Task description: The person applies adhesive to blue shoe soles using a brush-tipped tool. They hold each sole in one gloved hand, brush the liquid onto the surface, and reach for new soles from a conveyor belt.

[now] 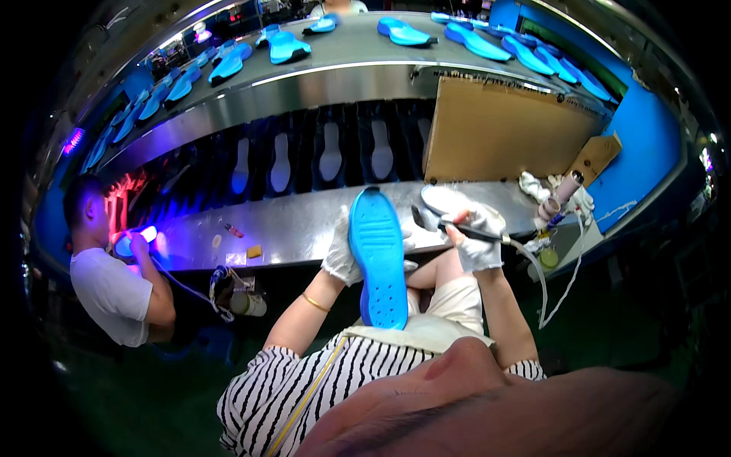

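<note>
A blue shoe sole [378,247] stands upright in front of my body, its grooved and dotted face in view. My left hand [341,251], in a white glove, grips it along the left edge, with fingertips showing past its right side. My right hand [481,251], in a white glove with bare fingertips, is closed round a black-handled brush [486,234]. A pale hose [533,263] runs from the brush's rear end. The brush's dark tip [418,217] points toward the sole and is apart from it. Behind my right hand lies a white oval piece [444,199] on the metal bench.
Blue soles [289,47] line the belt [354,42] above the metal bench [304,228]. A cardboard sheet [510,133] leans at the right, near spools [569,184] and rags. At left, a co-worker [114,286] holds a lit piece; a pot [249,305] hangs by the bench edge.
</note>
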### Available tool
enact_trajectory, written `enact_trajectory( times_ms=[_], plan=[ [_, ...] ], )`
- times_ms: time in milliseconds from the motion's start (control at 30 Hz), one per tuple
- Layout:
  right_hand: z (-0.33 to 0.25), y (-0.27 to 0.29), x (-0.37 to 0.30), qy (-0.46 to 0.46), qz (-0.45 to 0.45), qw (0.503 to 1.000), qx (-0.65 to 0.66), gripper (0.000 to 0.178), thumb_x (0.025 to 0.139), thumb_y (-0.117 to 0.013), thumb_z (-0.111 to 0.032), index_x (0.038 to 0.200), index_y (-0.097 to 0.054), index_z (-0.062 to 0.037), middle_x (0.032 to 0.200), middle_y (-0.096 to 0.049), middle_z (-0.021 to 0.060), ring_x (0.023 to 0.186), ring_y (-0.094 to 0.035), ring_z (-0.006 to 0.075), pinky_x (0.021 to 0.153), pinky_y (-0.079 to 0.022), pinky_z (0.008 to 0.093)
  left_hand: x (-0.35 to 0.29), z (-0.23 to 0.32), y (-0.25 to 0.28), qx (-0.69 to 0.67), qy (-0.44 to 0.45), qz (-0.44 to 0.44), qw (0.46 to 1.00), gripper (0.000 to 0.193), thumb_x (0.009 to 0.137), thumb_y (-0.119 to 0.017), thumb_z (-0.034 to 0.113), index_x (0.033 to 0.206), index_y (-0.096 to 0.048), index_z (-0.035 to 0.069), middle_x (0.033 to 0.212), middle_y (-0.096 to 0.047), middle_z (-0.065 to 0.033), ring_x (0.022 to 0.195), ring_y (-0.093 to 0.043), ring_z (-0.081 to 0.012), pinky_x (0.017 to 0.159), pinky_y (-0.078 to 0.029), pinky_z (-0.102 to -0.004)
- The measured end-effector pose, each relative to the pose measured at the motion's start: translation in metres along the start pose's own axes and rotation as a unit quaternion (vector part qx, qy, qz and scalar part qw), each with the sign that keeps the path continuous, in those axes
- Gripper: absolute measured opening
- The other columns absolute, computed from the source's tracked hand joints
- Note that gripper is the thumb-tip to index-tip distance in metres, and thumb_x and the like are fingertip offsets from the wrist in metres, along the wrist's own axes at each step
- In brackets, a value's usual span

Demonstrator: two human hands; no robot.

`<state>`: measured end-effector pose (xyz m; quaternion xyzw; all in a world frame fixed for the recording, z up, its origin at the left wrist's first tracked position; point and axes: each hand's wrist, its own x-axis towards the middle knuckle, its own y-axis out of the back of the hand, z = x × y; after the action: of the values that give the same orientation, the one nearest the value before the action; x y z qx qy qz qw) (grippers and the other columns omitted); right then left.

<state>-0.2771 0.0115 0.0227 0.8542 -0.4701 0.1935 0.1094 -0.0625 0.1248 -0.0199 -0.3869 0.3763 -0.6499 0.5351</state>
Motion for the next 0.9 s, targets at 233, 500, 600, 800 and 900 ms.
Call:
enact_trajectory(
  times_ms=[233, 500, 600, 800, 900],
  plan=[
    [-0.004, -0.027, 0.011, 0.057, -0.004, 0.998, 0.007, 0.014, 0.082, -0.067, 0.007, 0.087, -0.058, -0.0035, 0.078, -0.063, 0.0034, 0.069, -0.059, 0.0075, 0.063, -0.049, 0.0217, 0.022, -0.040, -0.023, 0.055, -0.092, 0.056, 0.993, 0.091, 0.083, -0.044, 0.078, 0.143, -0.040, 0.010, 0.137, -0.050, -0.0200, 0.121, -0.054, -0.0358, 0.101, -0.049, -0.0501],
    [-0.018, -0.041, -0.014, 0.043, -0.029, 0.998, 0.035, 0.019, 0.081, -0.063, 0.011, 0.094, -0.058, -0.0033, 0.080, -0.066, 0.0042, 0.068, -0.063, 0.0086, 0.065, -0.051, 0.0220, 0.036, -0.061, -0.018, 0.028, -0.062, 0.086, 0.994, 0.092, 0.083, -0.047, 0.078, 0.142, -0.040, 0.007, 0.137, -0.051, -0.0165, 0.120, -0.055, -0.0299, 0.105, -0.045, -0.0442],
    [-0.015, -0.029, -0.014, -0.002, 0.019, 1.000, 0.000, 0.018, 0.083, -0.063, 0.009, 0.094, -0.056, -0.0037, 0.081, -0.066, 0.0054, 0.070, -0.065, 0.0089, 0.065, -0.052, 0.0223, 0.038, -0.059, -0.010, 0.081, -0.075, 0.056, 0.992, 0.093, 0.082, -0.048, 0.078, 0.142, -0.040, 0.007, 0.135, -0.053, -0.0170, 0.118, -0.057, -0.0303, 0.103, -0.047, -0.0448],
    [0.008, -0.020, -0.030, 0.086, -0.073, 0.993, -0.043, 0.022, 0.079, -0.068, 0.010, 0.095, -0.060, -0.0024, 0.087, -0.065, 0.0071, 0.072, -0.061, 0.0088, 0.068, -0.051, 0.0232, 0.039, -0.050, -0.011, 0.080, -0.046, 0.115, 0.989, 0.092, 0.082, -0.050, 0.077, 0.139, -0.043, 0.006, 0.130, -0.056, -0.0172, 0.115, -0.058, -0.0320, 0.101, -0.048, -0.0461],
    [0.014, -0.015, -0.039, 0.020, -0.052, 0.998, 0.012, 0.023, 0.078, -0.069, 0.010, 0.095, -0.061, -0.0026, 0.087, -0.065, 0.0062, 0.072, -0.061, 0.0087, 0.068, -0.051, 0.0234, 0.039, -0.047, -0.016, 0.109, -0.035, 0.173, 0.978, 0.096, 0.083, -0.046, 0.078, 0.143, -0.039, 0.004, 0.134, -0.053, -0.0216, 0.118, -0.057, -0.0360, 0.102, -0.047, -0.0475]
  ],
)
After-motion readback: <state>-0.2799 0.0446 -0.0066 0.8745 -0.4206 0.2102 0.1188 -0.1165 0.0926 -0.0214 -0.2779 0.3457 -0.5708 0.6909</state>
